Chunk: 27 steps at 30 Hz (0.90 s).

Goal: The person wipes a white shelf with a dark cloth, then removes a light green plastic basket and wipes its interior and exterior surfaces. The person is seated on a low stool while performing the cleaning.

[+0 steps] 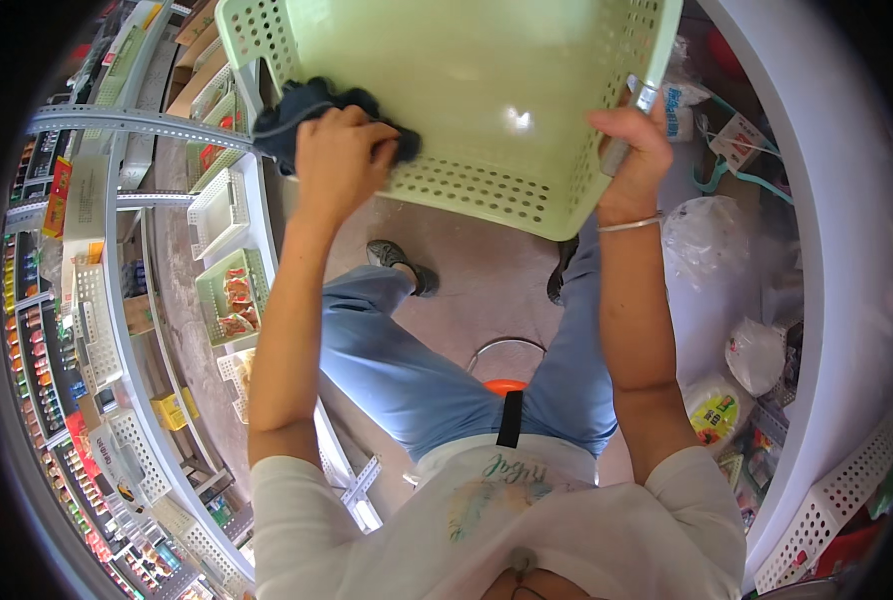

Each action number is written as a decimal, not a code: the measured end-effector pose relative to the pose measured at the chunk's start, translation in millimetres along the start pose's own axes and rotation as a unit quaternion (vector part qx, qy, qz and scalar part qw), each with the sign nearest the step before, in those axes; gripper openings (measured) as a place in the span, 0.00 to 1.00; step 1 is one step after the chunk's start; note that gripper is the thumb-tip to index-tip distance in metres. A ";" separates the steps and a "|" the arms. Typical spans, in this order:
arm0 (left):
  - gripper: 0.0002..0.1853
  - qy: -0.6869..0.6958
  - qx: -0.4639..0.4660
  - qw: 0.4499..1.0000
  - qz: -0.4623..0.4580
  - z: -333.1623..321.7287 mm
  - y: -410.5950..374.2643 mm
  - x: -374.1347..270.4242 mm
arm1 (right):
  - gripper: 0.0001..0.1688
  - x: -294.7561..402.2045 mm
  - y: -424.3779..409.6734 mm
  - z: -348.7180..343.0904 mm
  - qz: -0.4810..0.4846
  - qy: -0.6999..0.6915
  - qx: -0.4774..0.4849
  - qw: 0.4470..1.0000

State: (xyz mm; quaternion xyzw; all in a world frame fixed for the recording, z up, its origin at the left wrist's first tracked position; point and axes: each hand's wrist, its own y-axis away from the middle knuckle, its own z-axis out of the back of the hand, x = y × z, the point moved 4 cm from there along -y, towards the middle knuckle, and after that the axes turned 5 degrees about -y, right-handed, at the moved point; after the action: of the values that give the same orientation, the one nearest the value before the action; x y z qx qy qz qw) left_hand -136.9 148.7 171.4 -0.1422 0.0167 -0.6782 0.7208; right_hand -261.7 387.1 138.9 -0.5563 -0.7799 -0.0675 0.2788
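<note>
A pale green perforated plastic basket (454,90) is held up before me, its inside facing me. My right hand (634,150) grips the metal-looking handle (630,127) on its right side, thumb over the rim. My left hand (345,157) is closed on a bunched dark cloth (296,112), which lies against the basket's lower left corner. The basket's top edge runs out of view.
At left, metal shelving (146,124) holds baskets and many packaged goods. A green basket with red packets (210,289) sits lower. At right are a shelf edge (814,300), plastic bags (705,236) and a white perforated basket (829,510). An orange seat (505,387) shows between my legs.
</note>
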 end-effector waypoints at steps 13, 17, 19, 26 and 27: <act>0.05 0.356 -0.022 0.931 -0.080 -26.2 -13.4 -140.7 | 0.37 -1.4 1.7 -2.5 -0.012 0.078 -0.022 0.997; 0.06 0.474 0.054 0.867 -0.145 -8.6 -1.1 -146.6 | 0.37 1.3 -3.8 3.6 -0.039 0.038 -0.007 0.998; 0.06 0.474 0.070 0.861 -0.173 0.8 5.7 -144.0 | 0.37 -1.1 -0.3 -2.7 -0.044 0.037 -0.007 0.998; 0.05 0.220 0.098 0.961 -0.138 6.0 36.0 -47.6 | 0.41 -5.0 4.1 -9.4 -0.040 0.104 0.001 0.994; 0.05 0.184 0.102 0.974 -0.083 1.3 40.3 -28.7 | 0.41 -5.8 4.1 -16.3 -0.037 0.138 -0.005 0.990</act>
State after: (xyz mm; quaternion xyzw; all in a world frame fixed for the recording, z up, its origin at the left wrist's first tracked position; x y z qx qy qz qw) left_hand -99.7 178.8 158.6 0.0587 0.0675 -0.7485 0.6570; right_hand -250.9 377.1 148.7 -0.5137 -0.7538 -0.1574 0.3783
